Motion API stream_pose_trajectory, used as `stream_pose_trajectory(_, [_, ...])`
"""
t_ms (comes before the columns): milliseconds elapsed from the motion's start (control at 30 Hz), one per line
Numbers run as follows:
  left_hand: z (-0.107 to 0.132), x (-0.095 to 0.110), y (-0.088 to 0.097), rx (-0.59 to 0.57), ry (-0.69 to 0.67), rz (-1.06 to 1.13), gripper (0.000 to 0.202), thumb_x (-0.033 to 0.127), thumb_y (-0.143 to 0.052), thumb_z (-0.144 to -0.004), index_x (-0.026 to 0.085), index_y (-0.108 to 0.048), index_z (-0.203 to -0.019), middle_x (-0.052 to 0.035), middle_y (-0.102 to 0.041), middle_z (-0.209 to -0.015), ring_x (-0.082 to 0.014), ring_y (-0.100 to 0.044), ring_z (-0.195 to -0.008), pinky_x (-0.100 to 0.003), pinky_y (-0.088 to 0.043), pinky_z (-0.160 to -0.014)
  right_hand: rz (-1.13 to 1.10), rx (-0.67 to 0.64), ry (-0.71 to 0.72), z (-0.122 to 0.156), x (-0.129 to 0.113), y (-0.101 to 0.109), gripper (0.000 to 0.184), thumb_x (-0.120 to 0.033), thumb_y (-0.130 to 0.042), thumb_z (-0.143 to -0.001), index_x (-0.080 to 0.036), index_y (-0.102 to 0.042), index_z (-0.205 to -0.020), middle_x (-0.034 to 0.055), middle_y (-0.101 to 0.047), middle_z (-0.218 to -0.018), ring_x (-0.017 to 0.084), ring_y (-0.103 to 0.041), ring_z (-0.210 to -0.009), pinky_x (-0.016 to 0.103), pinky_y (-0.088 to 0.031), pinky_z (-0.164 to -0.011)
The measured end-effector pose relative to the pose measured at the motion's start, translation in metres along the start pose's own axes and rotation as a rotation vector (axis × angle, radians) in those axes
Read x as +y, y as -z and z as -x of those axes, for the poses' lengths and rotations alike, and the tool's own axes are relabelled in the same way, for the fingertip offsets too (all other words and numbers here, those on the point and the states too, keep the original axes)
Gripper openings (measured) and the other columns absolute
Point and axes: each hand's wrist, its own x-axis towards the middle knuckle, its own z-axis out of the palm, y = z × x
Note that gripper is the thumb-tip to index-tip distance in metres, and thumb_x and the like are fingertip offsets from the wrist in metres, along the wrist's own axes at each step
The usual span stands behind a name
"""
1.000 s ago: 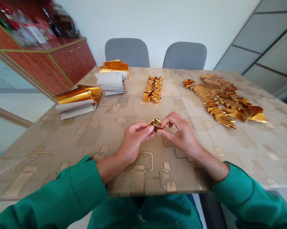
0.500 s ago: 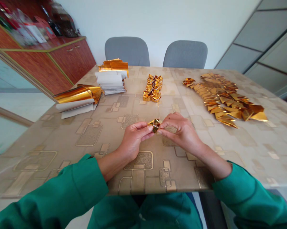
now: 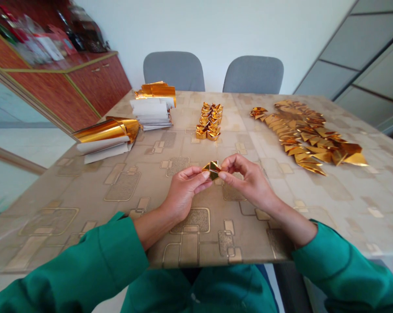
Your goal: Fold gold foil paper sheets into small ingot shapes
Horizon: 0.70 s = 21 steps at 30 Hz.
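Above the front middle of the table, a small folded gold foil paper piece [image 3: 213, 170] is held between both hands. My left hand [image 3: 187, 188] pinches its left end between thumb and fingers. On the other side, my right hand [image 3: 246, 179] grips the right end with thumb and forefinger. Creased triangular faces show on the shiny piece; its underside is hidden. Beyond the hands stand two rows of finished-looking folded gold paper ingots [image 3: 209, 121], set close together.
A large heap of folded gold paper pieces [image 3: 309, 132] spreads over the table's right. At the left lie a stack of gold-and-white paper sheets [image 3: 152, 111] and a second, tilted stack [image 3: 108, 135]. Two grey chairs [image 3: 174, 71] stand behind the patterned table [image 3: 124, 226].
My right thumb and fingers have shifted slightly on the foil piece, and more of its folded front face shows. My left hand keeps its hold.
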Motion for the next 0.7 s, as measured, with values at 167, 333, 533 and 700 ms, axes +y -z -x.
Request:
stream_pose_trajectory(167, [0.001, -0.002, -0.001, -0.017, -0.008, 0.010, 0.025, 0.026, -0.088, -0.063, 0.014, -0.069, -0.073, 0.0001, -0.073, -0.081, -0.0101, -0.068, -0.076, -0.024, -0.058, -0.078, -0.178, -0.024, -0.071, 0.002, 0.005, -0.007, 0.015, -0.030, -0.069, -0.085, -0.020, -0.059, -0.088, 0.0003, -0.060, -0.082, 0.014, -0.056, -0.076, 0.030, -0.046, -0.071])
stream_pose_trajectory(333, [0.002, -0.005, -0.001, -0.025, -0.029, -0.032, 0.025, 0.025, -0.089, -0.061, 0.015, -0.069, -0.073, 0.0010, -0.073, -0.079, -0.0100, -0.068, -0.073, -0.025, -0.058, -0.076, -0.292, -0.006, -0.145, 0.002, 0.012, -0.010, 0.017, -0.029, -0.068, -0.084, -0.019, -0.054, -0.078, -0.0013, -0.056, -0.074, 0.012, -0.052, -0.068, 0.028, -0.042, -0.065])
stream_pose_trajectory(533, [0.002, -0.006, 0.001, -0.032, -0.017, -0.046, 0.024, 0.025, -0.087, -0.065, 0.015, -0.070, -0.078, 0.0002, -0.073, -0.083, -0.0111, -0.068, -0.074, -0.028, -0.058, -0.077, -0.305, -0.011, -0.145, 0.001, 0.012, -0.009, 0.020, -0.034, -0.069, -0.084, -0.020, -0.056, -0.080, -0.0016, -0.055, -0.074, 0.013, -0.050, -0.068, 0.029, -0.040, -0.066])
stream_pose_trajectory(700, [-0.001, -0.004, 0.000, -0.022, 0.005, 0.077, 0.024, 0.023, -0.088, -0.063, 0.015, -0.068, -0.074, 0.0001, -0.073, -0.082, -0.0110, -0.068, -0.081, -0.027, -0.056, -0.084, -0.364, -0.092, -0.256, 0.002, 0.012, -0.012, 0.029, -0.044, -0.071, -0.081, -0.020, -0.056, -0.085, -0.0017, -0.055, -0.077, 0.013, -0.050, -0.070, 0.028, -0.039, -0.065])
